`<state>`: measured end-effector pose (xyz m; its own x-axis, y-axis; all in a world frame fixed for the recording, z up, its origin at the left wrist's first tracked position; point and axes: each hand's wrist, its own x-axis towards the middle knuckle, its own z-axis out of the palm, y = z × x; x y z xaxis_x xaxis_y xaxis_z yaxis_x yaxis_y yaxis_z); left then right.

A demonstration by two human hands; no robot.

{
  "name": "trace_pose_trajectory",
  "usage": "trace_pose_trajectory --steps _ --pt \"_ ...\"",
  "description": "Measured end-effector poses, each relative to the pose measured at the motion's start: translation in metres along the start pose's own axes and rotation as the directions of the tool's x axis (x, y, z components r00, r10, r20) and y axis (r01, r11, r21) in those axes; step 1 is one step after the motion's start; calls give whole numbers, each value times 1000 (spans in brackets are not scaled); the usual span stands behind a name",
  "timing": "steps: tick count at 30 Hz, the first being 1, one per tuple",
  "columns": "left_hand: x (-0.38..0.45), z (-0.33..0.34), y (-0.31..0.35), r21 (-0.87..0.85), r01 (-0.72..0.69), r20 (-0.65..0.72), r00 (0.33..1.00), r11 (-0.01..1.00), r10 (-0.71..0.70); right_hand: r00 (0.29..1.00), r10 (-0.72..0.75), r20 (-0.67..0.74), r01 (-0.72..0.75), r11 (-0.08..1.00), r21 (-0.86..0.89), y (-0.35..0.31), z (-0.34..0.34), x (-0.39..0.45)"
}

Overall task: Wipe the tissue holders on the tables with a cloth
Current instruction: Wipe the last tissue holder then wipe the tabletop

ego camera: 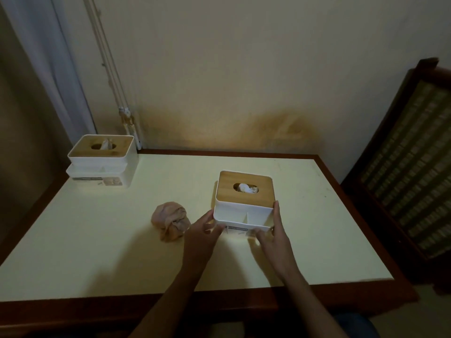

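Fingers of left hand [203, 231] curled against near-left corner of the near tissue holder [244, 202]; fingers of right hand [273, 236] wrapped on its near-right corner, thumb up along the right wall. Both gripping the white base, holder between the two hands. Whether lifted or resting on tabletop [97, 240]: cannot tell.

Holder position: middle of the tabletop, slightly toward right edge. Bamboo lid on, tissue poking from the slot. Front compartment, divided in two, facing the near edge.

Cloth [170, 224] bunched in a ball on the tabletop, just left of left hand, apart from the fingers and apart from the holder. Held by neither hand.

Second tissue holder [102, 162] at far-left corner, against the wall, well apart from both hands. Same build, lid on.

Progress, judged only from layout: no wiping in hand right now, cloth idle. Cleanliness of either holder not readable in this light. Likely a handling step, positioning or turning the near holder. Left to do: pick up cloth, wipe lid, walls, front compartment; the far-left holder too unless already done, plus any on other tables out of view.

Wooden chair back [410, 154] past the right edge.
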<state>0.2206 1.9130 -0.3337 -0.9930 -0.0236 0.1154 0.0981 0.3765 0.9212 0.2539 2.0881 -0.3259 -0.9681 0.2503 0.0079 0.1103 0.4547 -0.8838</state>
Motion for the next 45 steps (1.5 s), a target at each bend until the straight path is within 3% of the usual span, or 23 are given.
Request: trace_pose_trajectory --steps 5,9,14,19,26,30,32,36,42,45 --pt "3 -4 10 -13 33 -65 997 999 -34 1000 -31 2 31 999 -33 -10 -9 -3" --pt "12 -11 21 5 82 -150 985 997 -80 989 -145 -34 143 988 -57 -28 -16 -4" --pt "30 -21 42 -88 126 -197 970 988 -142 955 -295 17 289 924 -249 -42 -16 -1" --pt "50 -17 56 -30 57 -193 979 998 -62 953 -298 57 296 873 -388 -61 -26 24" --pt "57 -34 49 -109 33 -49 998 993 -39 977 -156 146 200 906 -374 -79 -39 56" --pt "53 -51 8 165 107 -175 981 980 -77 976 -117 183 184 893 -412 -83 -43 61" --pt "49 -59 -20 229 113 -137 987 967 -83 974 -114 198 189 889 -418 -83 -43 62" --pt "44 -55 -55 366 -84 -27 994 927 101 962 -153 225 231 894 -383 -81 -41 65" --pt "44 -52 -79 550 -53 -68 992 834 108 958 -193 213 259 902 -346 -82 -44 68" --pt "44 -54 -87 563 -121 -24 987 818 162 958 -189 215 254 906 -339 -74 -43 72"
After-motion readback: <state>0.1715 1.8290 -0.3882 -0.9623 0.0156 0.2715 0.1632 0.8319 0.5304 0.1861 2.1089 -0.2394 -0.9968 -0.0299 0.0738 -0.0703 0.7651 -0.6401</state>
